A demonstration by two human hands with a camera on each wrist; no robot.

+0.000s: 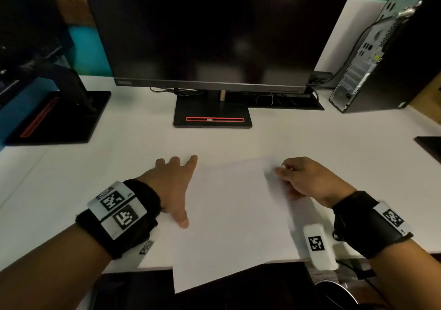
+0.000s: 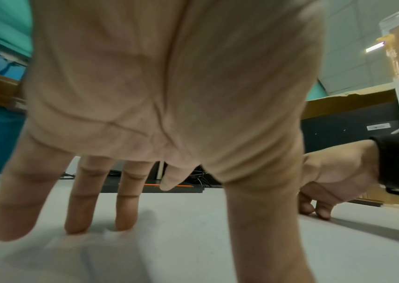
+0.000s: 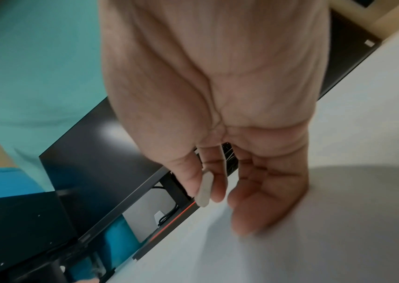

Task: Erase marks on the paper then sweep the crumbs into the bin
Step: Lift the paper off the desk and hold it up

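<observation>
Now the paper [image 1: 235,219] lies skewed on the desk [image 1: 310,138], its near corner overhanging the edge. Left hand [image 1: 170,189] presses its left edge, fingers spread flat. Right hand [image 1: 307,179] pinches the eraser [image 3: 204,189] over its far right corner.

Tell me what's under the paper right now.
The white desk lies under most of the paper; its near corner overhangs the desk edge above dark space. Anything between sheet and desk is covered. The left hand presses its left edge.
</observation>
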